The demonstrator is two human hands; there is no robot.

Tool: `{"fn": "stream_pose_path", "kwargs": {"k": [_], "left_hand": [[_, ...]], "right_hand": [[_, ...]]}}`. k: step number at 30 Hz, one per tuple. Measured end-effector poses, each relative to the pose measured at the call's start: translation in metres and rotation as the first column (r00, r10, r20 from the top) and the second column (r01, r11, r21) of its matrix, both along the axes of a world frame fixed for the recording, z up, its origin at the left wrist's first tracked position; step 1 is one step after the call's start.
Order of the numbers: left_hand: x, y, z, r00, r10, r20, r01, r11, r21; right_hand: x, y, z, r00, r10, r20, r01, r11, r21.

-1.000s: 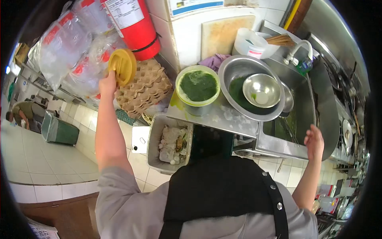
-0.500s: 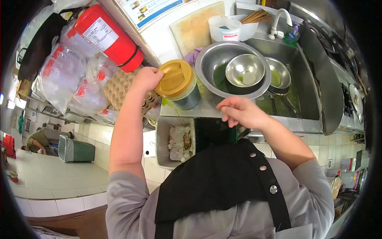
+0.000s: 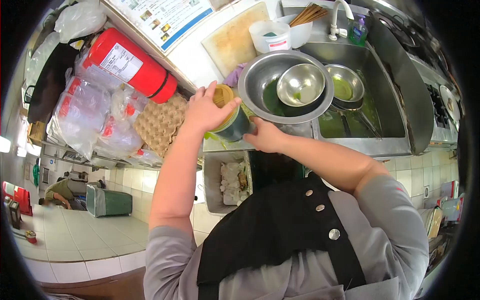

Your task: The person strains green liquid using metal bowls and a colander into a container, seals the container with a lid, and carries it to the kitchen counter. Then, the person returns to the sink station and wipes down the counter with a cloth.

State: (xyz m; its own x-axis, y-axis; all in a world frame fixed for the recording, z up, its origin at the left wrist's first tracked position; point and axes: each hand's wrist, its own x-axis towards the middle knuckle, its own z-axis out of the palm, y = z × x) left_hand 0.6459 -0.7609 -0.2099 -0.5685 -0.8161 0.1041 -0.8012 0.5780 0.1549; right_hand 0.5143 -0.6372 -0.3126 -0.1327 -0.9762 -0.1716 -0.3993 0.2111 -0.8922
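My left hand point(image 3: 207, 110) lies over the yellow lid point(image 3: 223, 95), its fingers spread across the left side and thumb across the front. The lid sits on the container of green liquid point(image 3: 235, 129). At the container's lower right side rests my right hand point(image 3: 266, 136), fingertips against the wall and partly hidden. Just right of the container stands a large steel bowl point(image 3: 252, 105) with green liquid, and a smaller steel bowl point(image 3: 301, 85) inside it. The counter's metal edge point(image 3: 215, 145) shows below the container.
The sink point(image 3: 370, 90) at right holds a strainer-like pan point(image 3: 344, 87) over green water. Egg trays point(image 3: 159, 122) and a fire extinguisher point(image 3: 127, 65) are at left. Below the counter is a waste bin point(image 3: 212, 177). Another person point(image 3: 62, 191) bends down at far left.
The lid came from the left onto the container. My left hand has spread over it, and my right hand has moved left from beside the sink to the container's side.
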Motion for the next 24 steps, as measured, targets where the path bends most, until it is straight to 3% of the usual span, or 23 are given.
{"fn": "stream_pose_path", "kwargs": {"k": [4, 7, 10, 13, 16, 19, 22, 24], "left_hand": [[0.001, 0.005, -0.010, 0.993, -0.067, 0.092, 0.077, 0.992, -0.101], [0.017, -0.012, -0.024, 0.937, -0.346, 0.041, 0.346, 0.914, -0.212], [0.029, -0.034, -0.026, 0.903, -0.374, -0.210, 0.329, 0.919, -0.218], [0.052, -0.043, -0.009, 0.987, 0.045, -0.152, -0.041, 0.999, 0.031], [0.054, -0.042, 0.008, 0.995, 0.079, 0.058, -0.095, 0.923, 0.373], [0.048, -0.070, -0.015, 0.994, -0.096, -0.054, 0.106, 0.970, 0.220], [0.024, -0.075, -0.009, 0.934, -0.323, -0.153, 0.344, 0.928, 0.141], [0.021, -0.087, -0.017, 0.839, -0.238, -0.489, 0.379, 0.901, 0.211]], "right_hand": [[0.010, -0.015, -0.008, 0.999, 0.005, -0.046, -0.005, 1.000, 0.001], [0.014, -0.020, -0.010, 0.998, -0.005, -0.069, 0.005, 1.000, 0.011], [0.016, -0.026, -0.020, 0.994, -0.055, -0.090, 0.053, 0.998, -0.026], [0.016, -0.028, -0.023, 0.992, -0.076, -0.100, 0.069, 0.995, -0.069], [0.016, -0.025, -0.014, 0.988, -0.061, -0.140, 0.055, 0.997, -0.049], [0.020, -0.026, -0.014, 0.974, -0.087, -0.211, 0.073, 0.994, -0.076], [0.021, -0.033, -0.024, 0.965, -0.113, -0.237, 0.093, 0.991, -0.091], [0.022, -0.036, -0.028, 0.961, -0.136, -0.241, 0.107, 0.986, -0.128]]}}
